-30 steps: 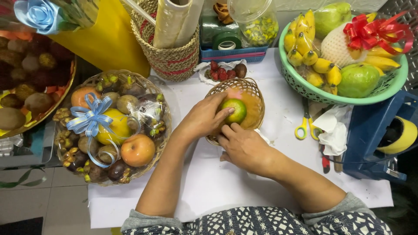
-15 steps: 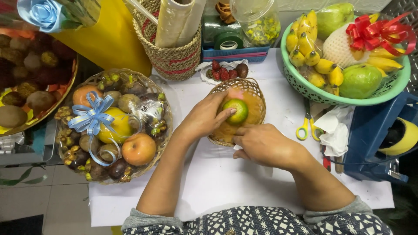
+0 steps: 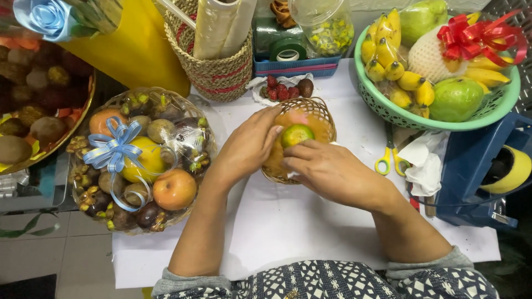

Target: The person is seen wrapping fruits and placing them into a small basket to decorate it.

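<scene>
Fingers: the left hand (image 3: pixel 246 147) curls its fingers over the near-left rim of the small woven basket (image 3: pixel 324 119), thumb tip touching the green citrus fruit (image 3: pixel 296 134); the right hand (image 3: pixel 327 169) lies over the near rim, fingertips pressing the fruit's lower side. Neither hand closes around the fruit; both steady it.
Change: a second ago the right hand sat lower and nearer the body; it has since slid up onto the rim to meet the fruit, while the left hand has barely shifted.
Meaning: the fruit seems to be getting nudged into its seat on the orange lining, not lifted.
Fruit: inside the small basket, toward its near half.
Surface: white paper covers it; a wrapped fruit basket with a blue bow (image 3: pixel 113 147) sits left, yellow-handled scissors (image 3: pixel 388 160) right, strawberries (image 3: pixel 280 91) just behind.
Room: green bowl of bananas (image 3: pixel 388 108) with a red ribbon far right, woven holder of rolls (image 3: pixel 219 77) behind, tiled floor below left.
</scene>
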